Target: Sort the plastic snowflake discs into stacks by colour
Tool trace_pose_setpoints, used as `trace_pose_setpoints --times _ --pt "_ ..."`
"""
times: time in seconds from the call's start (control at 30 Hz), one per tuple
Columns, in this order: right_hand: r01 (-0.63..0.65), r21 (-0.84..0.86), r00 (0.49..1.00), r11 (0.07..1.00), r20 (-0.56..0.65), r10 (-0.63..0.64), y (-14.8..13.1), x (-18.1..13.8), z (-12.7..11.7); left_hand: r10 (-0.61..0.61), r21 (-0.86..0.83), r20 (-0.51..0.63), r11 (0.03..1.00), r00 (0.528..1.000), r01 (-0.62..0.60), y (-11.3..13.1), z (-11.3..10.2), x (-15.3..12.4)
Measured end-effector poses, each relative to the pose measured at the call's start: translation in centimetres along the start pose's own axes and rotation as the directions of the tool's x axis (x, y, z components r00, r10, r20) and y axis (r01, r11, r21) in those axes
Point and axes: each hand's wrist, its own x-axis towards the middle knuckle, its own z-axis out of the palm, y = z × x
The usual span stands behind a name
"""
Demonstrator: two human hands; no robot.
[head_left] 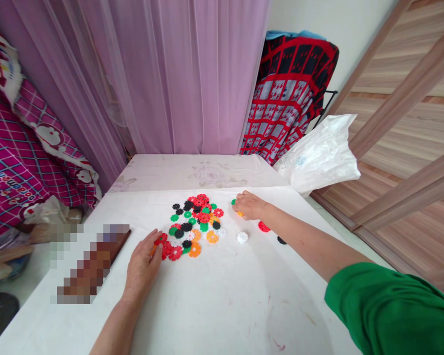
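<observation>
A heap of toothed plastic snowflake discs [203,217] in red, black, green, orange and white lies spread on the white-covered table. At its left edge, my left hand [144,256] rests with thumb and fingers apart, touching red discs [166,249]; orange shows by the thumb. To the right of the heap, my right hand [248,204] is closed, palm down, fingers bent. A green disc [233,202] and an orange disc [240,213] peek out at its fingertips; what it grips is hidden. White discs [242,237], a red disc [264,226] and a black disc [281,240] lie near my right forearm.
On the left side of the table [214,305] is a brown item [92,266], blurred by pixelation. A white plastic bag [321,153] hangs at the far right corner. Purple curtains [185,74] stand behind, with a wooden wardrobe [403,123] to the right.
</observation>
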Motion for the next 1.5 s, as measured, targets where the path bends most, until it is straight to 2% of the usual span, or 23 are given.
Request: trace_pose_setpoints --times 0.53,1.33,1.43,1.5 --pt "0.018 -0.033 1.000 0.999 -0.003 -0.019 1.8 -1.1 1.2 0.016 0.022 -0.006 1.000 1.000 -0.016 0.2 -0.2 0.0" --pt "-0.028 -0.011 0.999 1.000 0.045 0.029 3.1 -2.4 2.3 0.006 0.009 -0.004 1.000 1.000 -0.006 -0.1 0.0 0.0" --pt "-0.065 0.056 0.998 0.996 0.026 0.063 3.2 -2.7 1.7 0.021 0.001 0.007 1.000 1.000 -0.021 0.0 -0.2 0.0" --pt "-0.122 0.133 0.991 0.984 -0.040 0.128 3.7 -3.1 1.0 0.015 0.001 0.001 1.000 1.000 -0.015 0.0 -0.2 0.0"
